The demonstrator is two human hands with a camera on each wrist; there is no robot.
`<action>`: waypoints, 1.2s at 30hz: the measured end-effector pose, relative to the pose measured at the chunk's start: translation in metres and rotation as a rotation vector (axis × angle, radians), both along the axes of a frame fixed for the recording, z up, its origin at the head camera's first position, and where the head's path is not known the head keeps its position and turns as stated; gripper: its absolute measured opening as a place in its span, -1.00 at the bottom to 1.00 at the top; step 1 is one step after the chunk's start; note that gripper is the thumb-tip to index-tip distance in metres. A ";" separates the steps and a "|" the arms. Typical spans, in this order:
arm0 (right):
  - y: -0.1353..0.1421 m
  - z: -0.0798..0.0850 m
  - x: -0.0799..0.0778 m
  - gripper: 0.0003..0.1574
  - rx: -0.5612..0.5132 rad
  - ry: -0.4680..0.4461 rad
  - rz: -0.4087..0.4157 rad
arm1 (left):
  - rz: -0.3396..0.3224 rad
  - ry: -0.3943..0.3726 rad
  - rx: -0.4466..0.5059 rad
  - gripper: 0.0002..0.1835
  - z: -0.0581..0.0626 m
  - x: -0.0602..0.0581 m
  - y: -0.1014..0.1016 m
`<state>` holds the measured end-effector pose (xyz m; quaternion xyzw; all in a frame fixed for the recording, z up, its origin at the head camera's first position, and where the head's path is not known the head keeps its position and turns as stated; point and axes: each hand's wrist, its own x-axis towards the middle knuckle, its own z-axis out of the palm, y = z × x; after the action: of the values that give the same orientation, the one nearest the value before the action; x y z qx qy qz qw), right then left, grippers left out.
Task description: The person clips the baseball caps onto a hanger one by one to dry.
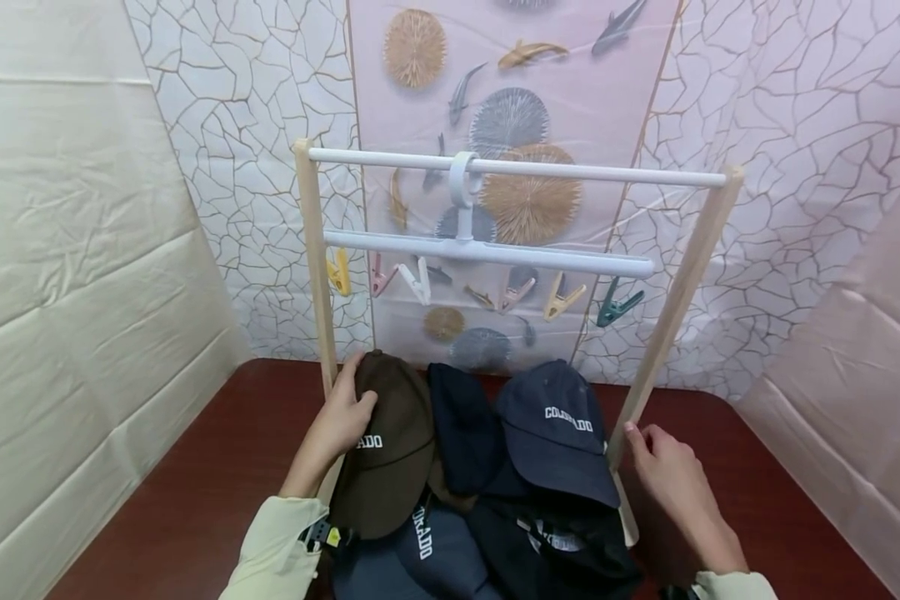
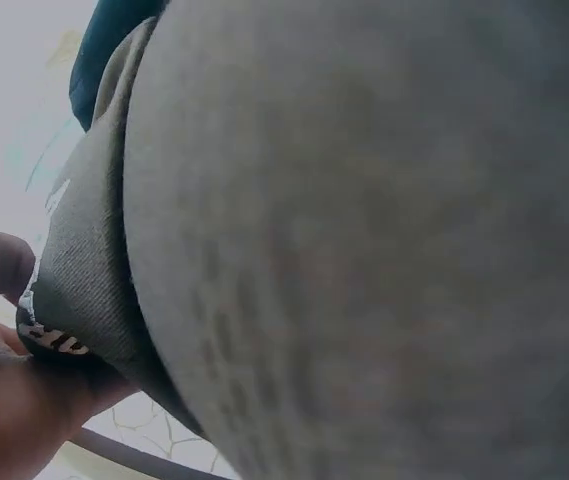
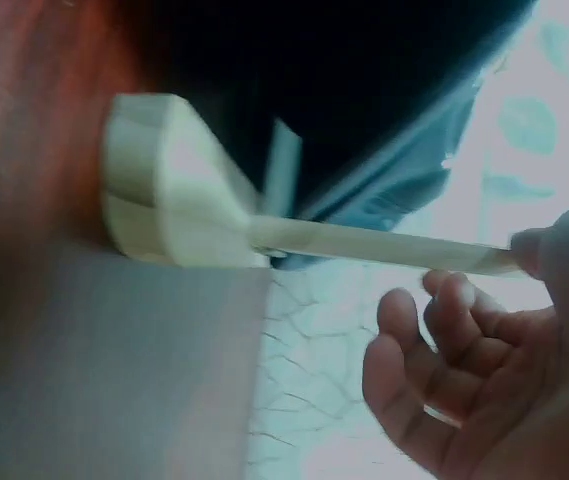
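My left hand (image 1: 345, 417) grips the brown cap (image 1: 390, 483) at its crown, thumb on the front and fingers behind. That cap stands against the left upright of a small wooden rack and fills most of the left wrist view. My right hand (image 1: 671, 471) pinches the rack's right upright (image 3: 384, 243) between thumb and index finger; its other fingers are loosely bent. Between the uprights, a navy cap (image 1: 551, 425) with white lettering leans at the right. A darker cap (image 1: 461, 429) lies in the middle, with a blue-grey cap (image 1: 438, 550) and a black cap (image 1: 577, 554) in front.
A white hanger (image 1: 487, 250) hangs from the rack's white top bar (image 1: 592, 172). Several coloured clips, including a green clip (image 1: 617, 304), hang along its underside. The rack stands on a dark red table (image 1: 172, 500), enclosed by patterned and plain cloth walls.
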<state>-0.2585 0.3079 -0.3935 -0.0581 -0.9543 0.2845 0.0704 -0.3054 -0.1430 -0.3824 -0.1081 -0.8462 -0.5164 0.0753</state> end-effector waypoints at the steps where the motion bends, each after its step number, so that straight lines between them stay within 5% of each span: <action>1: -0.002 0.003 0.002 -0.33 0.017 0.001 -0.004 | 0.005 0.015 0.004 -0.26 0.001 0.001 0.001; 8: -0.028 0.026 0.014 -0.59 0.001 0.048 0.102 | 0.058 0.145 0.008 -0.28 0.008 0.006 0.007; 18: -0.091 0.044 0.018 -0.75 -0.014 0.201 0.344 | -0.024 0.330 0.078 -0.48 0.012 0.007 0.004; 26: -0.143 0.041 0.025 -0.92 -0.098 0.288 0.505 | -0.060 0.271 0.049 -0.67 0.029 0.019 0.003; 31: -0.165 0.044 0.025 -0.78 -0.184 0.330 0.574 | -0.073 0.247 0.008 -0.76 0.043 0.027 0.004; 36: -0.177 0.048 0.022 -0.63 -0.263 0.262 0.596 | -0.133 0.270 -0.075 -0.74 0.058 0.036 0.004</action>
<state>-0.2364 0.1310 -0.3458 0.2515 -0.8673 0.4182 0.0979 -0.2689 -0.1392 -0.3247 -0.2350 -0.8381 -0.4690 0.1498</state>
